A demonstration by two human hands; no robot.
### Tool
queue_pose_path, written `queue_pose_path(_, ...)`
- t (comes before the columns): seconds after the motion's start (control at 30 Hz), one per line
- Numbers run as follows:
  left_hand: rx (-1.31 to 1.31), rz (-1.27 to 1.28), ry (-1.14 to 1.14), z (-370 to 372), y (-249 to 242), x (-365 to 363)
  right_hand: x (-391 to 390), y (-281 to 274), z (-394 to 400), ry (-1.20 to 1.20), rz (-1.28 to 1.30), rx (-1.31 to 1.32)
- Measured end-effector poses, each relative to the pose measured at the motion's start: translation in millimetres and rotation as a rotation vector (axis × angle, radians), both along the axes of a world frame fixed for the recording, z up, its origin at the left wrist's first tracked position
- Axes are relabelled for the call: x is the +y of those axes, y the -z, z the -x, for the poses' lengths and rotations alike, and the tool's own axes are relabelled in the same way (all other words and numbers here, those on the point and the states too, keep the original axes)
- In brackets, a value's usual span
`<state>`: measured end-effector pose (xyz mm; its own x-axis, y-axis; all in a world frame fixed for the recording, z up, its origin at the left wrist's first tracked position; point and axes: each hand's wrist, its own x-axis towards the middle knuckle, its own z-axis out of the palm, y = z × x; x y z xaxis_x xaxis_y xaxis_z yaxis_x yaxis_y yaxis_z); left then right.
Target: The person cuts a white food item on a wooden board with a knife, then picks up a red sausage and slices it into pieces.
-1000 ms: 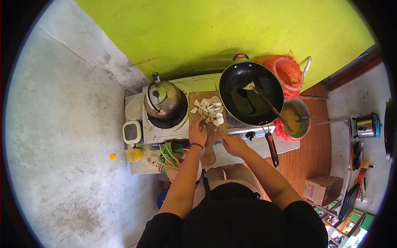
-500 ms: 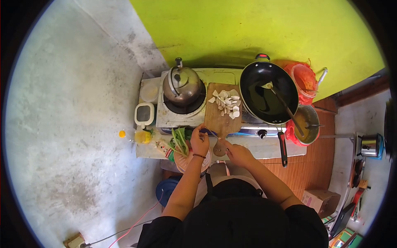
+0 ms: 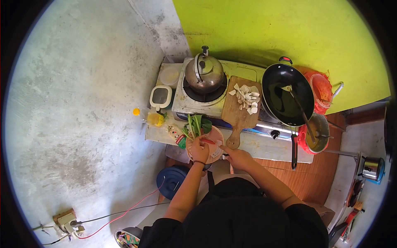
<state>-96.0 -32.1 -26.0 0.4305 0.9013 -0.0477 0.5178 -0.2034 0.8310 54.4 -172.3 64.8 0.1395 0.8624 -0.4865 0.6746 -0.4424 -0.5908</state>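
1. Both hands are working over the round pink plastic bowl (image 3: 205,144) at the counter's front edge, with leafy green vegetables (image 3: 194,125) lying on its far rim.
2. My left hand (image 3: 200,150) is pinching a small red piece, likely a chilli (image 3: 209,141), between fingertips inside the bowl.
3. My right hand (image 3: 237,157) is gripping what looks like a knife, fingers curled; I cannot tell for sure.
4. I am judging that the next move means carrying this piece to the wooden paddle-shaped cutting board (image 3: 241,108), where white slices (image 3: 247,97) are lying.
5. No writing is readable anywhere.

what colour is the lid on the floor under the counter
Dark blue; the round lid shows best in the head view.
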Motion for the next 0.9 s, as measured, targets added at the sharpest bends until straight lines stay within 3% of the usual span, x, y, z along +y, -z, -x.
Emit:
queue_pose_path(0.07, 0.238, 0.080, 0.016, 1, -9, 2, -2, 5, 1, 0.001, 0.004, -0.014)
queue_pose_path(0.17, 0.342, 0.120, 0.102, -4, 7, 9, -4, 1, 0, -0.012, 0.037, -0.065)
queue_pose_path(0.27, 0.245, -0.065, 0.221, -10, 49, 19, -11, 10, -3, 0.032, -0.008, -0.031)
queue_pose_path(0.37, 0.488, 0.030, 0.283, -29, 61, 27, -17, 5, -5, 0.060, -0.028, -0.040)
queue_pose_path(0.57, 0.753, 0.124, 0.418, -47, 45, 23, -30, 2, -6, 0.109, -0.026, -0.024)
queue_pose_path(0.67, 0.777, 0.009, 0.329, -48, 50, 11, -34, 3, -4, 0.111, -0.012, -0.041)
queue_pose_path(0.77, 0.767, -0.001, 0.406, -43, 53, 12, -33, 1, -3, 0.127, 0.005, -0.041)
queue_pose_path(0.9, 0.696, 0.159, 0.394, -43, 31, 21, -32, 3, 0, 0.105, -0.022, -0.030)
